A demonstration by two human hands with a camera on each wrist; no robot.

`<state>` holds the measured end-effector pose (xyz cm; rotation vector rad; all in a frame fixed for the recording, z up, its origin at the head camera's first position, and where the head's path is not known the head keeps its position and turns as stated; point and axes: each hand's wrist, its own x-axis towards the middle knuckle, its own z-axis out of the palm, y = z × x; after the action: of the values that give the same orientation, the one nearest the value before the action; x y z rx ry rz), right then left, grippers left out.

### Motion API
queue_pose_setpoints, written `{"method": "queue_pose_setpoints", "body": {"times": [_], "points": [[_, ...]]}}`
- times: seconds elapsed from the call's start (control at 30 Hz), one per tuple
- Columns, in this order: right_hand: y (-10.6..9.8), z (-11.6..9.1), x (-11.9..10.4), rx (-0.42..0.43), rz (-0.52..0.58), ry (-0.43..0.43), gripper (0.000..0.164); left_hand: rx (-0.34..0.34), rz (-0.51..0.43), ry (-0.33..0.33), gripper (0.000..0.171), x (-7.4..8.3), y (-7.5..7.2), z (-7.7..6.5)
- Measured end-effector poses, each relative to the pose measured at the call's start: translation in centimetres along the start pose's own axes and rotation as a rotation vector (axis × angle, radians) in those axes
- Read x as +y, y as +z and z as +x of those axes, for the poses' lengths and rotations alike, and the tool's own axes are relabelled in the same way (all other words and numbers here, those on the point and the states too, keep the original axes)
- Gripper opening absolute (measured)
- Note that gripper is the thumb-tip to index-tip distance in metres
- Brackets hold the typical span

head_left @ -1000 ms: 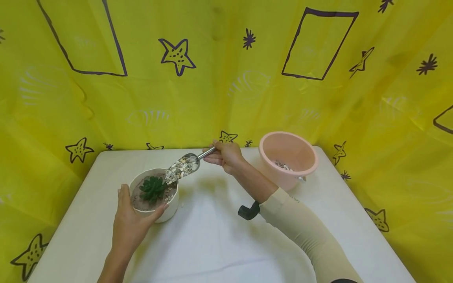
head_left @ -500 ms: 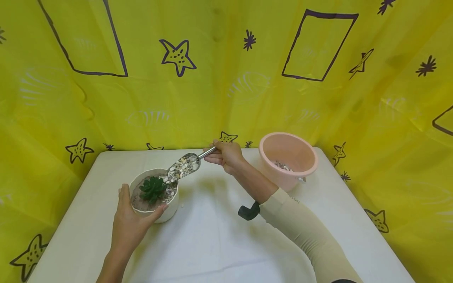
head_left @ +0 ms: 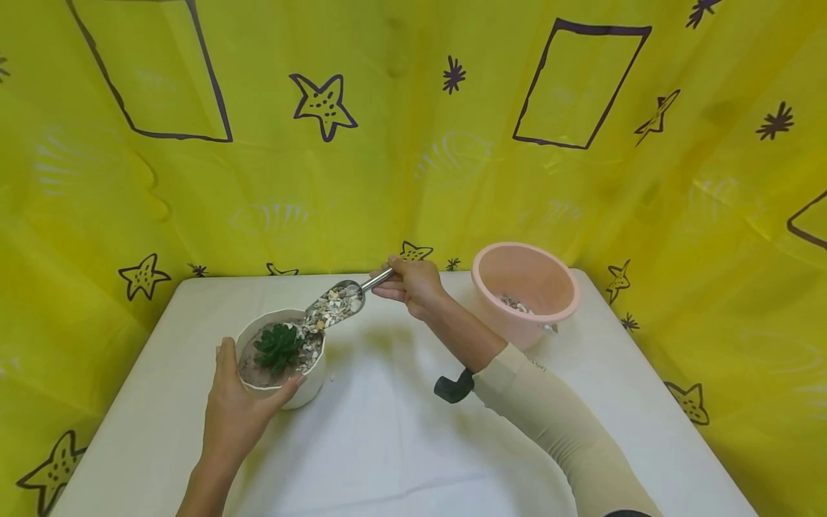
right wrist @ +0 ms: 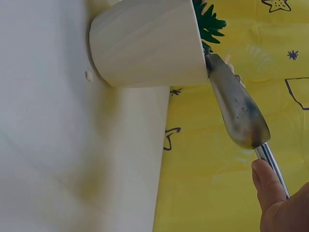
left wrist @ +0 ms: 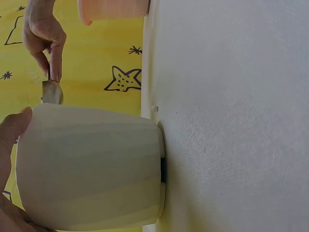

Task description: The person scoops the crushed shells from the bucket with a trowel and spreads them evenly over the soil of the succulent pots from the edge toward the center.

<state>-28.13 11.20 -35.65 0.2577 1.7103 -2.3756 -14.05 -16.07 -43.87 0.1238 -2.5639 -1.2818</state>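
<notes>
A white flower pot (head_left: 312, 384) stands on the table, holding greyish soil and a green succulent (head_left: 278, 347). My left hand (head_left: 237, 409) grips the pot from the near left, thumb and fingers spread round its rim. By its handle, my right hand (head_left: 416, 285) holds a metal scoop (right wrist: 239, 108) heaped with pale pebbles (head_left: 336, 303). The scoop tilts down to the left, its lip at the pot's right rim. Some pebbles lie on the soil to the right of the succulent. From the left wrist view, the pot's wall hides its contents.
At the back right of the white table (head_left: 388, 459) stands a pink tub (head_left: 525, 280) with some pebbles at its bottom. One small pebble (right wrist: 89, 76) lies on the cloth beside the pot. A yellow patterned curtain (head_left: 388, 179) encloses the table's back and sides.
Pebbles have slid from the scoop's lip into the pot, and more now cover the soil right of the succulent. Both hands have stayed nearly still.
</notes>
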Motion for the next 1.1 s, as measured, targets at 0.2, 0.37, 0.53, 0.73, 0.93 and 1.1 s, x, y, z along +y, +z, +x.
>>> {"method": "queue_pose_setpoints", "body": {"times": [0.2, 0.37, 0.53, 0.73, 0.93, 1.1], "points": [[0.0, -0.1, -0.1, 0.011, 0.005, -0.012, 0.031, -0.011, 0.005, 0.002, 0.124, -0.1, -0.1, 0.0], [0.1, -0.1, -0.1, 0.011, 0.005, -0.011, 0.031, -0.018, 0.007, 0.014, 0.127, -0.2, -0.2, 0.2], [0.2, -0.1, 0.0, 0.008, 0.008, -0.009, 0.037, -0.045, 0.0, -0.012, 0.132, -0.2, -0.2, 0.1], [0.3, -0.1, 0.1, 0.019, 0.019, -0.007, 0.028, -0.053, 0.033, -0.047, 0.133, 0.2, -0.2, 0.0], [0.2, -0.1, 0.3, 0.023, 0.024, -0.012, 0.026, 0.005, 0.016, -0.085, 0.139, 0.4, 0.5, -0.4], [0.1, -0.1, 0.3, 0.016, 0.024, -0.01, 0.031, 0.087, -0.034, -0.072, 0.136, 0.3, 1.4, -0.7]]}}
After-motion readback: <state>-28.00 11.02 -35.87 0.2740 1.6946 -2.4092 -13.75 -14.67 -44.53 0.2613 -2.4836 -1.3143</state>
